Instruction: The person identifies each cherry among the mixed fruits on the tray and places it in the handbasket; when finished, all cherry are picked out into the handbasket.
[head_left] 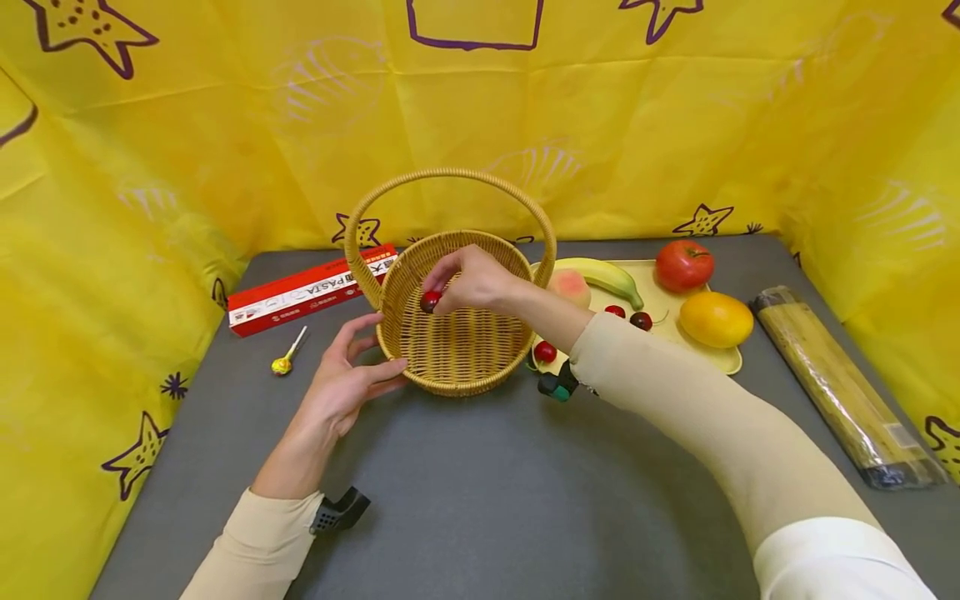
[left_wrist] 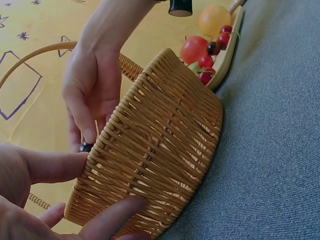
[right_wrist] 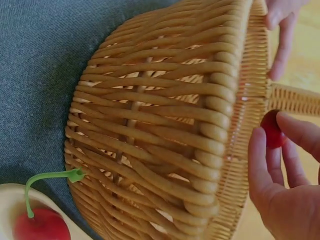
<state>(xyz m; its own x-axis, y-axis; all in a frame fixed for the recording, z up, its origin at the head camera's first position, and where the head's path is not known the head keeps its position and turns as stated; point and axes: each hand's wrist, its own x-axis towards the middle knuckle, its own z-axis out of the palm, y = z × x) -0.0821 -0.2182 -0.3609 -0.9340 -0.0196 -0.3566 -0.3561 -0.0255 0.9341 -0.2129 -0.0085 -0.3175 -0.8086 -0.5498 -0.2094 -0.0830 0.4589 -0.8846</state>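
A round wicker basket [head_left: 457,387] with a tall arched handle stands at the middle of the table. Inside its rim, my right hand [head_left: 476,279] pinches a dark red cherry [head_left: 430,302] between thumb and fingertips; the right wrist view also shows this cherry [right_wrist: 273,129] above the basket's opening. My left hand [head_left: 348,371] rests against the basket's near left side, its fingers spread and touching the rim and outer wall [left_wrist: 150,145]. Woven bottom shows in the basket. To the right, more cherries [head_left: 545,352] lie on a cream tray [head_left: 731,360], partly hidden by my right arm.
The tray also bears a peach [head_left: 570,287], a banana [head_left: 611,279], a red tomato-like fruit [head_left: 684,266] and a yellow mango [head_left: 716,319]. A red pasta box [head_left: 311,287] and a lollipop [head_left: 282,364] lie left. A wrapped bamboo mat roll [head_left: 843,383] lies far right.
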